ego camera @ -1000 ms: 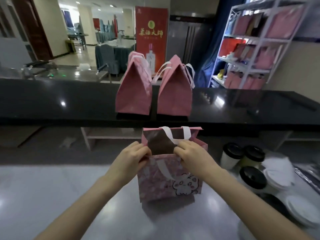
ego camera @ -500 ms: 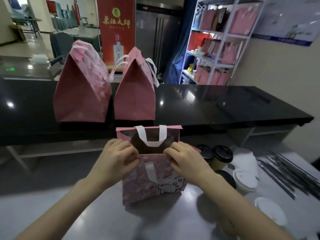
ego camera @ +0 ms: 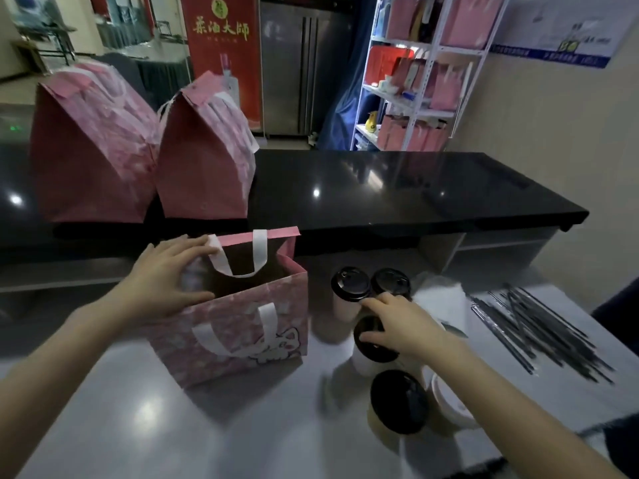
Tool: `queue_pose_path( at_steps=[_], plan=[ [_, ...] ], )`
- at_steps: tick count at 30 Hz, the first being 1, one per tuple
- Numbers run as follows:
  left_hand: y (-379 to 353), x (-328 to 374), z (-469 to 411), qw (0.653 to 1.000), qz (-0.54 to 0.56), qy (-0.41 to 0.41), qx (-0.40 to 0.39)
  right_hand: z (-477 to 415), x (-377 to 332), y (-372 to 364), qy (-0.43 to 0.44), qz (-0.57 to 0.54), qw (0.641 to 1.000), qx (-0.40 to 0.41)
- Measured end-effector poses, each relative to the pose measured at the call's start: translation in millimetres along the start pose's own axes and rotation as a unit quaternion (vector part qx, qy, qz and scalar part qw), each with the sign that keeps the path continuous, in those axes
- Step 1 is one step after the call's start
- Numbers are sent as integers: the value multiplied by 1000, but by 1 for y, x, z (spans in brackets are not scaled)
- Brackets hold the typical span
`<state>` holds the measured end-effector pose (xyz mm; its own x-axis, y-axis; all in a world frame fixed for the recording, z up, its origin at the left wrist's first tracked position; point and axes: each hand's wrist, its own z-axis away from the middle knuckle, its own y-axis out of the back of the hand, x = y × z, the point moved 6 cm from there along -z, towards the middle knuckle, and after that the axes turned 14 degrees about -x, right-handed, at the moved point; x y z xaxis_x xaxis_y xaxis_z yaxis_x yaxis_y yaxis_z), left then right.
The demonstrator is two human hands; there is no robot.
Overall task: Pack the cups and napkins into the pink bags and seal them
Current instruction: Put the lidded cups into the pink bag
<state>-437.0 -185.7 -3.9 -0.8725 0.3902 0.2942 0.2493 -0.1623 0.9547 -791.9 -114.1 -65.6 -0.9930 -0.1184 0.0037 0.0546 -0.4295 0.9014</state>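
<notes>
While right fingers [ego camera: 372, 301] clasp its lid [ego camera: 378, 352], cup [ego camera: 361, 368] stands beside bag [ego camera: 242, 316].

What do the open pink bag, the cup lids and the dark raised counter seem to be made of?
Open pink bag: likely paper, matte printed, sharply creased, with flat white tape handles. Cup lids: probably black plastic, faintly glossy, moulded rims. Raised counter: polished dark stone or similar, since it mirrors the lights.

My pink bag [ego camera: 238, 316], mottled with paler blotches, carries white handles [ego camera: 221, 340] and a white cartoon animal [ego camera: 276, 347]. Cups [ego camera: 340, 307] pale, lids [ego camera: 350, 283] black. Other bags [ego camera: 93, 160] pink; counter [ego camera: 380, 191] glossy black; straws [ego camera: 539, 333] black.
</notes>
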Motion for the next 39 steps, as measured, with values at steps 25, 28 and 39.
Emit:
queue_pose_path(
  at_steps=[25, 28, 39],
  plan=[
    [-50, 37, 48, 978, -202, 52, -4, 32, -15, 66, 123, -62, 984, 114],
    [-53, 39, 46, 978, -203, 50, 2, 63, -37, 124, 178, -69, 963, 192],
    [-44, 39, 59, 986, -167, 14, 20, 43, -181, 116, 276, 75, 938, 198]
  ],
)
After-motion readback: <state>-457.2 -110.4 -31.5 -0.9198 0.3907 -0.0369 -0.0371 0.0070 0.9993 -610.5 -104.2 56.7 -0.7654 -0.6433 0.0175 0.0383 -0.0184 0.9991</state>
